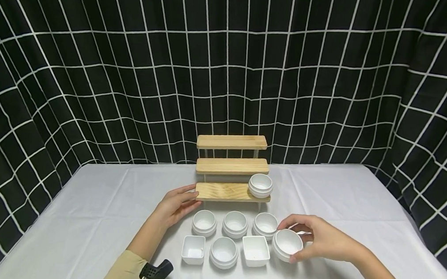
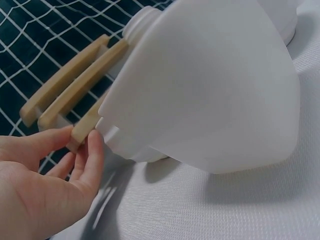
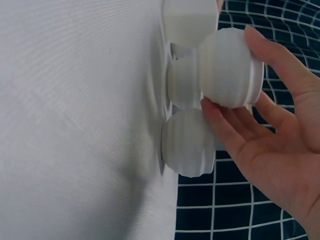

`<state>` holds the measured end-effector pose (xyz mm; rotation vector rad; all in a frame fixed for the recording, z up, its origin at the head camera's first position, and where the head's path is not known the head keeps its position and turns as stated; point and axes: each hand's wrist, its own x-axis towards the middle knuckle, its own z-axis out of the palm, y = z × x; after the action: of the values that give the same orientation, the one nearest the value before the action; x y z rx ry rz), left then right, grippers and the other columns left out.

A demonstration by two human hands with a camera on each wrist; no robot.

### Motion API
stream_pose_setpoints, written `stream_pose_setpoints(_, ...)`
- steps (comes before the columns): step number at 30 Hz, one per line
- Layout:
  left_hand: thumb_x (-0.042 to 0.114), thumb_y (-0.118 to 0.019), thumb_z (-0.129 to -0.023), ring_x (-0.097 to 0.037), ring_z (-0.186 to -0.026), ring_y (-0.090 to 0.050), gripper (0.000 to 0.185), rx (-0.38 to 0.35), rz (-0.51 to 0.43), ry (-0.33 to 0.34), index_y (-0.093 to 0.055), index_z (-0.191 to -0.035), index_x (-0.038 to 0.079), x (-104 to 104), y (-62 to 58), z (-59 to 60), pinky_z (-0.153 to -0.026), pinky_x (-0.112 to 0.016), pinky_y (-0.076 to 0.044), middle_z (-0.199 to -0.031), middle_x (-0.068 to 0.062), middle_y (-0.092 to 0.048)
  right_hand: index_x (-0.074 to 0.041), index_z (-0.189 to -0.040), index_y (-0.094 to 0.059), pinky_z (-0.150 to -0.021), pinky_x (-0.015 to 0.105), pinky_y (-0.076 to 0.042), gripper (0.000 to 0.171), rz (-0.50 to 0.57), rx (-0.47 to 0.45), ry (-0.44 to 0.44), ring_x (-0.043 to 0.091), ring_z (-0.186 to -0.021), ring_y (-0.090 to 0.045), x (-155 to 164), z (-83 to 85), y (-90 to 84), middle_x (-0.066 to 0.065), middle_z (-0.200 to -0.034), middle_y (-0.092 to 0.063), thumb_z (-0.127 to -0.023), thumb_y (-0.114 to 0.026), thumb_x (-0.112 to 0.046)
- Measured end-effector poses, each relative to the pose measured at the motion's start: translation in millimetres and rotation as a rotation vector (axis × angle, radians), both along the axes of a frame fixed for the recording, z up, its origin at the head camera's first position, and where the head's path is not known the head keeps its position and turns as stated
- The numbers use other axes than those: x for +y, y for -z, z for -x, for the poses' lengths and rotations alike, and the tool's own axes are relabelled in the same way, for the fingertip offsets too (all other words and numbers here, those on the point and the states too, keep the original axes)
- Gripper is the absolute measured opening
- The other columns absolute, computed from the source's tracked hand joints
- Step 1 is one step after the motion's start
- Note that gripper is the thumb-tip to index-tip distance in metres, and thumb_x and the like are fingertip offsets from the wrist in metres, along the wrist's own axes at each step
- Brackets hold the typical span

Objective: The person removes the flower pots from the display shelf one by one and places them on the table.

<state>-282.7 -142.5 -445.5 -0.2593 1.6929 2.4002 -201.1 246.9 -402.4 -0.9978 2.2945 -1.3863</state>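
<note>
1. We see the right hand (image 1: 324, 242) clamped on a round white bowl (image 1: 287, 244) (empty), lifted just beside the table's (image 1: 93, 216) bowl rows.
2. Left hand (image 1: 175, 206), fingers straight, touches the wooden rack's (image 1: 229, 166) bottom shelf.
3. Another bowl (image 1: 260, 185) sits there, empty.

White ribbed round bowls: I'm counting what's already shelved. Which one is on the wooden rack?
The white ribbed round bowl at the right end of the three-tier wooden rack's lowest shelf; the other round ones are off the rack.
</note>
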Motion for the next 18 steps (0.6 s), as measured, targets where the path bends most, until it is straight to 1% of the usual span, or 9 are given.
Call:
stream_pose_setpoints(4,-0.011,-0.057,-0.102,-0.016,-0.091,-0.070,0.049,-0.001,-0.003,-0.001,-0.048,-0.150,-0.012,0.0,-0.3,-0.5,-0.090,-0.026,-0.066,-0.124,-0.024,-0.059,-0.002,-0.126,-0.065,-0.099,0.025,-0.062,0.055,-0.016,0.017,-0.035,0.009,-0.112,-0.068,1.4,-0.1,1.3,0.014,-0.127,-0.065,-0.079,-0.091,-0.011)
stream_pose_setpoints(9,-0.010,-0.058,-0.102,-0.017,-0.093,-0.070,0.049,-0.002,-0.002,0.004,-0.048,-0.150,-0.012,0.2,-0.1,-0.5,-0.091,-0.026,-0.066,-0.126,-0.025,-0.059,-0.003,-0.125,-0.065,-0.102,0.025,-0.060,0.055,-0.017,0.045,-0.071,0.009,-0.113,-0.069,2.5,-0.5,3.2,0.018,-0.127,-0.065,-0.079,-0.092,-0.013)
stream_pose_setpoints(14,-0.009,-0.058,-0.103,-0.016,-0.093,-0.070,0.050,0.008,0.003,0.012,-0.046,-0.151,-0.012,0.1,-1.5,-2.0,-0.093,-0.026,-0.065,-0.128,-0.026,-0.059,-0.002,-0.125,-0.066,-0.105,0.023,-0.058,0.054,-0.014,0.064,-0.094,0.009,-0.117,-0.068,1.7,-1.1,6.7,0.021,-0.128,-0.063,-0.079,-0.092,-0.013)
stream_pose_setpoints(18,-0.008,-0.058,-0.103,-0.015,-0.093,-0.071,0.050,0.012,0.012,0.017,-0.046,-0.152,-0.012,-0.3,-2.5,-3.1,-0.093,-0.026,-0.065,-0.129,-0.027,-0.059,-0.003,-0.125,-0.067,-0.105,0.024,-0.059,0.054,-0.023,0.099,-0.096,0.007,-0.119,-0.066,0.5,-2.2,8.9,0.019,-0.128,-0.062,-0.077,-0.093,-0.012)
